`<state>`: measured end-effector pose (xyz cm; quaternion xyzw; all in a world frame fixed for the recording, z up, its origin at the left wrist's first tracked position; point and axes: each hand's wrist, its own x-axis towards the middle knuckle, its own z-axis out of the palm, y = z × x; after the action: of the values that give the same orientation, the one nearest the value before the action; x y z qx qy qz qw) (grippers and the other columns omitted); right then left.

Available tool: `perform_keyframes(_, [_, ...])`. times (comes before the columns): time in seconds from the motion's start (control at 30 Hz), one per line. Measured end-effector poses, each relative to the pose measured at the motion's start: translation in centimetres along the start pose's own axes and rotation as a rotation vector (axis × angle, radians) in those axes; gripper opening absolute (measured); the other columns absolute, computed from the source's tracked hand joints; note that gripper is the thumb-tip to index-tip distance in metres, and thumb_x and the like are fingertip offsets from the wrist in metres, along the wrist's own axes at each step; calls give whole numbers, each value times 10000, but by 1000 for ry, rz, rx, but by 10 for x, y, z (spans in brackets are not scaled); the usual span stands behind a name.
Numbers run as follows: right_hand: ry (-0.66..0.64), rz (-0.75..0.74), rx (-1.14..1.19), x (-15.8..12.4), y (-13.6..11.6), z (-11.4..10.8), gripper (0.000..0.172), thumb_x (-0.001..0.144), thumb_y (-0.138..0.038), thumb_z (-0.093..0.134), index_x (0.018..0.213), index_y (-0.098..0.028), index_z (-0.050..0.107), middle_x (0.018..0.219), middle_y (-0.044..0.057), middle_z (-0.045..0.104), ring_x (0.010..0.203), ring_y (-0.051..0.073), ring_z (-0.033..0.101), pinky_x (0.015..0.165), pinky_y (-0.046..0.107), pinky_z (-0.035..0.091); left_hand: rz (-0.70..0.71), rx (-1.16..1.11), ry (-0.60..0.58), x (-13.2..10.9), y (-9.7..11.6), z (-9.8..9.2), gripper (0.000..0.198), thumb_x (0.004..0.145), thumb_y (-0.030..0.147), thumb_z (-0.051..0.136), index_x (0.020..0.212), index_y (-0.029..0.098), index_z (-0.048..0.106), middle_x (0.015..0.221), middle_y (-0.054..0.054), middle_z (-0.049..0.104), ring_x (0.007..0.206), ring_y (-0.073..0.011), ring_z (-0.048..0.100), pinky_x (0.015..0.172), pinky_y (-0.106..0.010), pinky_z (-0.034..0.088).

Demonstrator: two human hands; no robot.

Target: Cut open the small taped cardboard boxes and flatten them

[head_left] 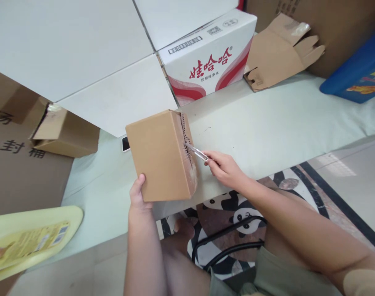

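Note:
A brown cardboard box [158,158] is held tilted above the pale green cloth, its taped seam facing right. My left hand [138,191] grips the box's lower left edge, thumb on the near face and the other fingers hidden behind it. In my right hand [221,166] is a utility knife [197,152], fingers closed round its handle. The knife's tip touches the perforated, ragged seam on the box's right side. Clear tape looks wrinkled near the lower end of that seam.
Behind stand white cartons, one with red lettering [206,65]. An opened cardboard box [276,53] lies at back right, near a blue container [357,68]. At left are a small open box [67,129] and a yellow container [36,238]. A phone [125,144] lies behind the held box.

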<state>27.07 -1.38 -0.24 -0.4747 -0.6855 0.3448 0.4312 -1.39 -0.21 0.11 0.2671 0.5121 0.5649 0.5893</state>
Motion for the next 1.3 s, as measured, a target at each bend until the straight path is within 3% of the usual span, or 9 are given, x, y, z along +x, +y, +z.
perform_keyframes(0.17, [-14, 36, -32, 0, -1, 0, 346, 969, -254, 404, 1197, -150, 643, 816, 36, 671, 621, 147, 539, 648, 284, 418, -51, 37, 99, -5, 5, 12, 511, 464, 496, 913, 840, 187, 756, 821, -60, 781, 708, -240, 730, 622, -335, 626])
perform_keyframes(0.3, [-34, 61, -71, 0, -1, 0, 316, 947, -255, 430, 1167, -167, 639, 751, 10, 635, 612, 153, 518, 643, 286, 392, -50, 36, 106, -5, 3, 13, 514, 502, 483, 900, 894, 186, 752, 849, -69, 784, 736, -255, 735, 647, -346, 623])
perform_keyframes(0.5, [-61, 63, -117, -1, 1, 2, 152, 910, -252, 457, 936, -207, 600, 701, -8, 590, 591, 151, 480, 619, 282, 358, -57, 58, 70, -2, -1, 5, 525, 546, 512, 882, 928, 180, 740, 861, -79, 784, 739, -266, 740, 666, -363, 621])
perform_keyframes(0.7, [-62, 60, -131, -1, 3, 2, 121, 904, -245, 460, 917, -216, 577, 663, -24, 555, 573, 149, 468, 599, 275, 352, -59, 74, 55, -1, -1, 1, 523, 588, 517, 861, 968, 178, 739, 884, -88, 784, 786, -284, 746, 704, -380, 616])
perform_keyframes(0.93, [-54, 43, -173, -1, 8, 2, 210, 903, -234, 460, 1050, -203, 607, 860, 51, 631, 770, 205, 565, 715, 321, 422, -66, 64, 68, -3, 1, 4, 542, 550, 515, 883, 950, 181, 734, 894, -72, 784, 769, -263, 740, 684, -363, 609])
perform_keyframes(1.3, [-61, 84, -240, -1, 14, -1, 256, 921, -217, 457, 1107, -192, 631, 939, 76, 616, 869, 232, 590, 772, 356, 454, -50, 49, 59, -4, 3, 2, 571, 506, 514, 911, 939, 193, 724, 885, -62, 780, 746, -250, 734, 691, -366, 613])
